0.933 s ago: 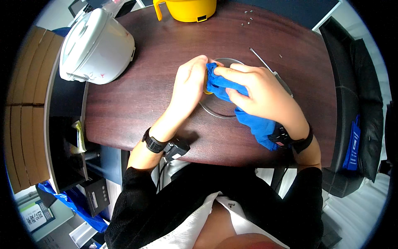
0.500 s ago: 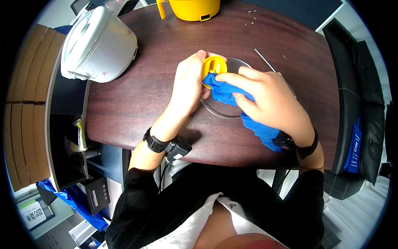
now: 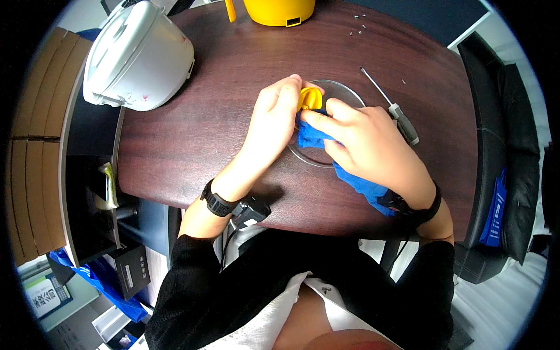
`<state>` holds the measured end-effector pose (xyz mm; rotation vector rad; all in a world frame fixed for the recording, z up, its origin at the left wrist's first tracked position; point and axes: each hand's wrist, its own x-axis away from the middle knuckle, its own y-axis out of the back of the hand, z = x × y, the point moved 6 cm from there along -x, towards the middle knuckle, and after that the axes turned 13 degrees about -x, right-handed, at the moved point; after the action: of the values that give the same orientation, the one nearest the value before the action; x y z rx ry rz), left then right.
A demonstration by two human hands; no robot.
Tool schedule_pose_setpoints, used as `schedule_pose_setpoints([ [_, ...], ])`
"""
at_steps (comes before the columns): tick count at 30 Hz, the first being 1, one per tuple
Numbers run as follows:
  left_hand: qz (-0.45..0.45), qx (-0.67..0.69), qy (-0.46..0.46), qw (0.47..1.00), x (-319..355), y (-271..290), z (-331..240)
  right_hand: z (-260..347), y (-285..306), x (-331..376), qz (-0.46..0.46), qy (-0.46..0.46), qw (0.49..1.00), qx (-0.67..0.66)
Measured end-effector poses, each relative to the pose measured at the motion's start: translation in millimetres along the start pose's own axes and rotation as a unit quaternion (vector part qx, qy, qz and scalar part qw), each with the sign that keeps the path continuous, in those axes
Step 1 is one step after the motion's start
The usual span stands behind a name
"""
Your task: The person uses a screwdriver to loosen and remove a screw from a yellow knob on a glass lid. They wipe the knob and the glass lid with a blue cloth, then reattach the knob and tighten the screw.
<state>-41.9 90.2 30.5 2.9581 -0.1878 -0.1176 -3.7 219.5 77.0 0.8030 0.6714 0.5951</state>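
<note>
My left hand (image 3: 269, 116) is closed around a small yellow hollow round piece (image 3: 311, 98), whose inner side partly shows. My right hand (image 3: 373, 143) grips a blue cloth (image 3: 312, 137) and presses it against the lower part of that piece with its fingertips. The cloth's loose end trails down beneath the right wrist. Under both hands lies a clear round glass lid (image 3: 308, 161) on the table, largely covered by them. A screwdriver (image 3: 396, 112) with a grey handle rests just beyond my right hand.
A white rice cooker (image 3: 149, 64) stands at the far left of the brown table (image 3: 175, 151). At the far edge is a yellow pot (image 3: 280, 11), with several small screws (image 3: 360, 32) to its right. A black boxy device (image 3: 252, 211) sits by my left wrist at the near edge.
The yellow piece has turned, so less of its hollow shows. My right hand has shifted slightly left and down with the cloth, and the screwdriver's handle has come into sight.
</note>
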Motion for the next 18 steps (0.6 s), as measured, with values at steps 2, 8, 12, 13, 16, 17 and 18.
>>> schedule_pose_setpoints([
  [2,-0.037,-0.053,-0.066,0.996,-2,6,-9,0,4,0,0.037,-0.008,0.999,-0.037],
  [8,-0.048,0.031,0.068,0.996,1,22,-13,3,26,2,-0.005,-0.053,0.998,-0.044],
  [12,-0.026,0.016,-0.004,1.000,3,13,-18,-5,20,2,-0.036,-0.068,0.996,-0.050],
  [13,-0.038,0.001,-0.049,0.998,2,10,-17,-4,18,0,-0.026,-0.060,0.997,-0.037],
  [16,-0.036,-0.024,-0.123,0.991,2,1,-18,-12,16,-2,-0.046,-0.073,0.995,-0.050],
  [17,-0.020,-0.026,-0.096,0.995,7,-1,-19,-14,16,-1,-0.063,-0.082,0.993,-0.048],
  [18,-0.005,-0.029,-0.068,0.997,10,-2,-19,-16,15,0,-0.079,-0.090,0.992,-0.046],
])
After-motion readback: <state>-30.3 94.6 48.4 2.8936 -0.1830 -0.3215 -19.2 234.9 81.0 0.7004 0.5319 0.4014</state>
